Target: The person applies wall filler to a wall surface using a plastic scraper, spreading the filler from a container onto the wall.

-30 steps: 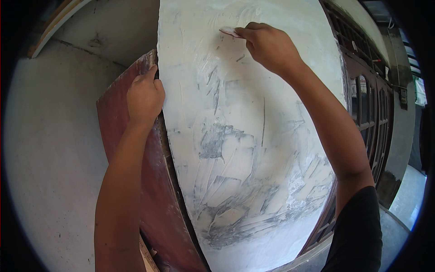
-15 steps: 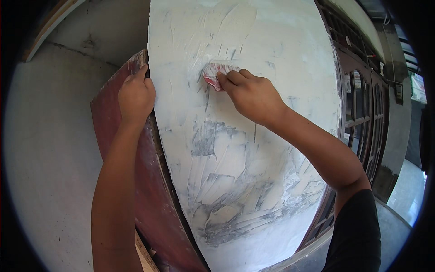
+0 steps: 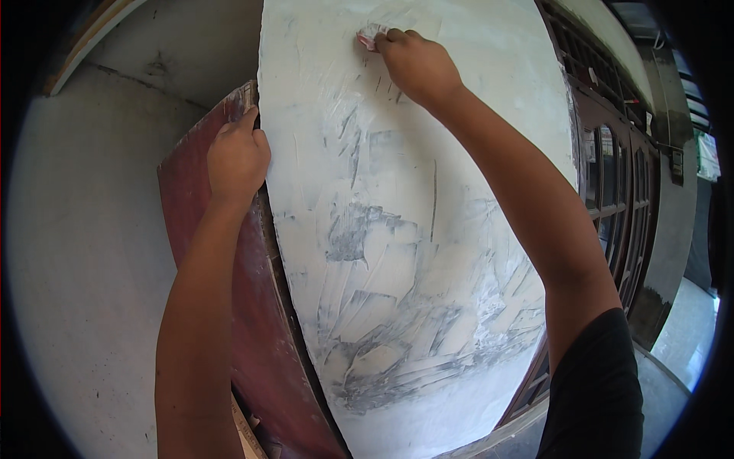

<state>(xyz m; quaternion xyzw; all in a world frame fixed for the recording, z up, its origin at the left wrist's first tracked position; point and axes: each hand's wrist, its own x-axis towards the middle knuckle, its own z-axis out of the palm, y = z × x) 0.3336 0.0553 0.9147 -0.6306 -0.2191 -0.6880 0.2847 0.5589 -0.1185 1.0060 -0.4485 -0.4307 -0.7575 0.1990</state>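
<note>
My right hand (image 3: 420, 69) is closed round a red putty scraper (image 3: 371, 35) smeared with white filler. The scraper is against the upper part of a white wall surface (image 3: 474, 138). Bare grey patches and trowel marks show through the filler, mostly lower down. My left hand (image 3: 238, 161) grips the upper edge of a dark red board (image 3: 264, 336), its index finger lying along the edge. This board stands tilted just left of the white surface, with a dark gap between them.
A plain grey wall (image 3: 84, 252) fills the left side. Brown doors with glass panes (image 3: 608, 183) stand on the right, beside a grey pillar (image 3: 673, 237). A strip of wood (image 3: 246, 428) shows low down beside the red board.
My right hand has moved the scraper up the white surface, and my right arm now reaches higher. My left hand keeps its hold on the board's edge.
</note>
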